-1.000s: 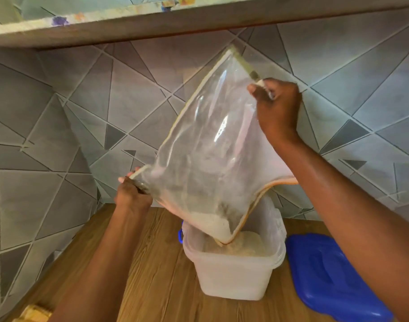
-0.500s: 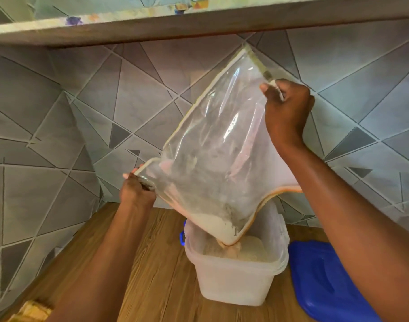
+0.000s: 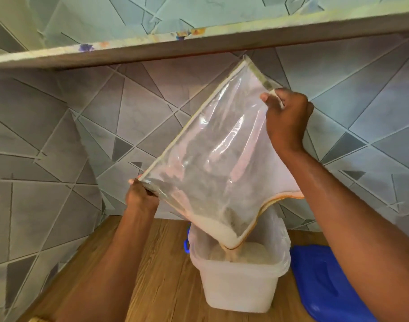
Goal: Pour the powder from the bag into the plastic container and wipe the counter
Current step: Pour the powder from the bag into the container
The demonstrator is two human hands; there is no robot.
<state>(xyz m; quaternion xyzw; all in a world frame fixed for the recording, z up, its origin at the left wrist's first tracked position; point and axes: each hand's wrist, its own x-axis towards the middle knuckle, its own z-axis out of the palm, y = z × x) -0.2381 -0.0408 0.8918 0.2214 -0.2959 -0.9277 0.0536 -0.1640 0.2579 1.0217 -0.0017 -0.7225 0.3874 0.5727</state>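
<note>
Powder [image 3: 218, 231] slides to the bag [image 3: 222, 145] corner tipped over the plastic container [image 3: 239, 284] at 6 o'clock, since left hand [image 3: 140, 197] and right hand [image 3: 286, 119] each pinch 1 upper corner, holding it steep

Your left hand [image 3: 142, 197] sits low, fingers curled and pinching the lower corner of the clear plastic bag with cream edging [image 3: 212, 159], forearm rising from bottom centre. Your right hand [image 3: 286, 119] is raised higher, fingers pinching the bag's upper edge, wrist bent, forearm running down to the right.
</note>
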